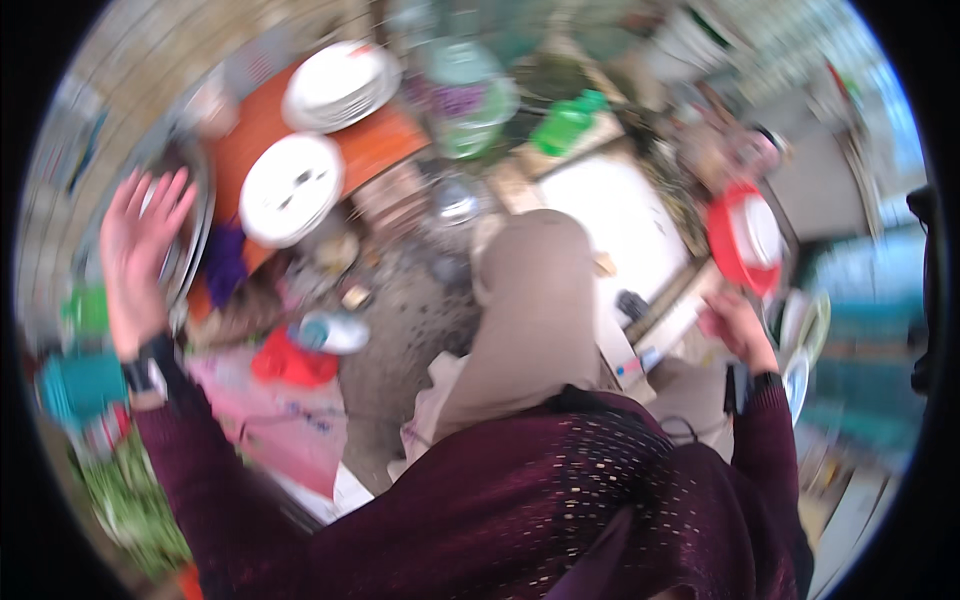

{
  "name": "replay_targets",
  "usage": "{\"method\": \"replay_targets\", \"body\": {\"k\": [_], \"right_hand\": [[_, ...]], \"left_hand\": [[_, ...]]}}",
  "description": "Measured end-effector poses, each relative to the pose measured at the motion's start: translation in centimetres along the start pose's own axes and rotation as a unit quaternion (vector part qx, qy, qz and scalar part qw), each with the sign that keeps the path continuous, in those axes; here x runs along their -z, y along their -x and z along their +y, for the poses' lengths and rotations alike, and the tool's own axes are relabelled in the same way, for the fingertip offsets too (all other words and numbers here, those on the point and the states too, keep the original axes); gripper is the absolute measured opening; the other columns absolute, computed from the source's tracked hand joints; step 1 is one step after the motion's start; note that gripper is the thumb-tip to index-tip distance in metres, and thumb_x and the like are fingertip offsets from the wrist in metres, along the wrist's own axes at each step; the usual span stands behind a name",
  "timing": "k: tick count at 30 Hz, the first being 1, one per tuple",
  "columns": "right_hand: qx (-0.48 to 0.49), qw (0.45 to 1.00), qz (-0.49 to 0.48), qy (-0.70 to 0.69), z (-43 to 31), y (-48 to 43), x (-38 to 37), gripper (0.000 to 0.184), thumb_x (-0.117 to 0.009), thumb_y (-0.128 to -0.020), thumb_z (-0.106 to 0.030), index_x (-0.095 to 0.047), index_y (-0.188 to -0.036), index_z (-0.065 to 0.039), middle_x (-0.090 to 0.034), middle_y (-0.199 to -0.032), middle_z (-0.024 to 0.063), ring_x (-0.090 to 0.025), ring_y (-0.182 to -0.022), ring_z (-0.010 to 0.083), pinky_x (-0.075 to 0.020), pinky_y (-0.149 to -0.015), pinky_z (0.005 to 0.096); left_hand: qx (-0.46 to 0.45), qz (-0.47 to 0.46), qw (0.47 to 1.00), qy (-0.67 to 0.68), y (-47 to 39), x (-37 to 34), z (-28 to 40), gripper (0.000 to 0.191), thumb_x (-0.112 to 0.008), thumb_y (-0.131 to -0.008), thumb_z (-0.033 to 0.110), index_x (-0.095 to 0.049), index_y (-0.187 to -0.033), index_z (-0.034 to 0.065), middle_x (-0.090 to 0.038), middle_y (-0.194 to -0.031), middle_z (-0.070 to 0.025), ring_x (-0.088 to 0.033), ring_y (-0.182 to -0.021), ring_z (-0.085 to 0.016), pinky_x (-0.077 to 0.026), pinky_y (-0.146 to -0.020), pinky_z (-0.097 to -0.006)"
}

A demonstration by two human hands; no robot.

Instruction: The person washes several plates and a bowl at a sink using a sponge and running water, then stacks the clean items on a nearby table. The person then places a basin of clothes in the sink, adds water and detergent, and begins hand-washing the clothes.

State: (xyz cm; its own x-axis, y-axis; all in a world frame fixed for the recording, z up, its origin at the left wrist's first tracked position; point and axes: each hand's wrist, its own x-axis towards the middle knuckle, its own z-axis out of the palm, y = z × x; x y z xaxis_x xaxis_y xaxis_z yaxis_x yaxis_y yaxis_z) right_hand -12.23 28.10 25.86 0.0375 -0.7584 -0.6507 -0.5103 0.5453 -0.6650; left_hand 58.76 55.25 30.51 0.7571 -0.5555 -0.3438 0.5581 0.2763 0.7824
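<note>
My left hand (142,240) is raised with its fingers apart and nothing in it. Behind it, partly covered, is the rim of a large round metal basin or tray (206,217). To its right, a stack of white plates (341,86) and a white lidded or plate-like round dish (292,187) with dark marks stand on an orange board (247,124). My right hand (735,326), blurred and partly curled, is just below a red basin (726,236) holding white dishes (761,232). Whether its fingers touch the basin cannot be told.
A white panel (607,217) in a wooden frame is beyond my knee. A green plastic bottle (566,124) and a large clear bottle (461,97) stand farther away. A red bag (292,360) and a white bottle (334,332) are low on the left, near green leafy stalks (131,510).
</note>
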Motion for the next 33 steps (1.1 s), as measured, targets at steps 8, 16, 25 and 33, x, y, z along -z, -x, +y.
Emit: {"method": "replay_targets", "body": {"k": [8,16,25,33], "right_hand": [[0.007,0.976,0.05,-0.213,4.8,1.7,4.5,0.025,-0.057,-0.093,-0.016,-0.055,-0.111,0.0,-0.065,-0.094,0.0123,-0.066,-0.073,0.0211,-0.057,-0.059,0.032],[0.018,0.881,0.221,-0.417,17.0,6.0,14.7,0.03,-0.06,-0.092,-0.022,-0.051,-0.113,-0.002,-0.063,-0.096,0.012,-0.066,-0.075,0.0219,-0.0568,-0.06,0.0337],[-0.043,0.647,0.422,-0.633,35.6,3.7,29.6,0.065,-0.062,-0.089,-0.043,-0.037,-0.124,0.005,-0.049,-0.12,0.0238,-0.061,-0.095,0.0294,-0.0557,-0.073,0.038],[0.093,0.566,0.39,-0.72,45.7,-5.4,41.3,0.06,-0.057,-0.092,-0.044,-0.037,-0.132,-0.004,-0.055,-0.114,0.0266,-0.064,-0.089,0.0359,-0.059,-0.072,0.0411]], "left_hand": [[0.244,-0.4,0.882,0.046,8.3,-27.6,-13.5,0.048,-0.049,-0.096,0.021,-0.036,-0.135,-0.0016,-0.038,-0.14,-0.0246,-0.037,-0.133,-0.039,-0.033,-0.107,-0.0578],[0.472,-0.458,0.747,-0.098,21.4,-43.0,-35.7,0.038,-0.051,-0.093,0.021,-0.045,-0.125,0.0016,-0.05,-0.127,-0.0231,-0.051,-0.118,-0.039,-0.044,-0.095,-0.0597],[0.498,-0.412,0.722,-0.247,26.4,-44.2,-47.7,0.034,-0.052,-0.091,0.023,-0.055,-0.117,0.0006,-0.061,-0.116,-0.0184,-0.061,-0.105,-0.035,-0.05,-0.086,-0.0548],[0.474,-0.331,0.755,-0.309,27.4,-42.1,-49.0,0.033,-0.043,-0.095,0.025,-0.056,-0.113,0.0005,-0.065,-0.109,-0.0179,-0.065,-0.097,-0.033,-0.053,-0.083,-0.0524]]}}
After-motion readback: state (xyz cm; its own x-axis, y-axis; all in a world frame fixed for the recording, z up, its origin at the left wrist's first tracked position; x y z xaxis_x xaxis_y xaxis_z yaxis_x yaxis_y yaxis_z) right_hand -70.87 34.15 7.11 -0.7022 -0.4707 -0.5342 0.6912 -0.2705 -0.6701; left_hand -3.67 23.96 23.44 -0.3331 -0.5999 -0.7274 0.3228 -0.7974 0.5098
